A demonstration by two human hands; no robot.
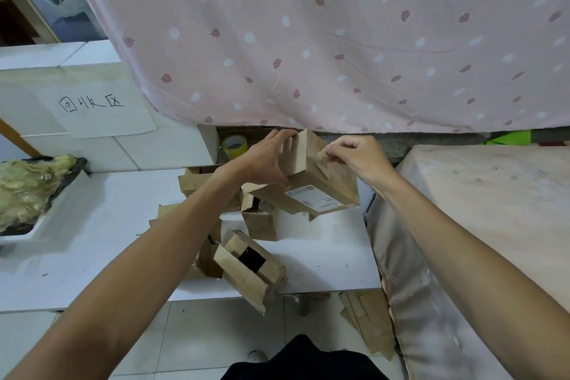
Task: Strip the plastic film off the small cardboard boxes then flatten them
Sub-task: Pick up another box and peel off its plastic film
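A small brown cardboard box (320,185) with a white label is held up above the white table (324,256). My left hand (265,160) grips its left end, fingers curled over the top edge. My right hand (354,154) pinches a crumpled strip of plastic film (322,157) that is partly lifted off the box's upper face. Several other small cardboard boxes (249,265) lie open or tipped on the table below, partly hidden by my left forearm.
A tray with a heap of yellowish stripped film (24,188) sits at the left. A tape roll (235,145) lies behind the boxes. Flattened cardboard (367,321) leans on the floor by a cloth-covered surface (481,194) at the right. A pink curtain (308,40) hangs behind.
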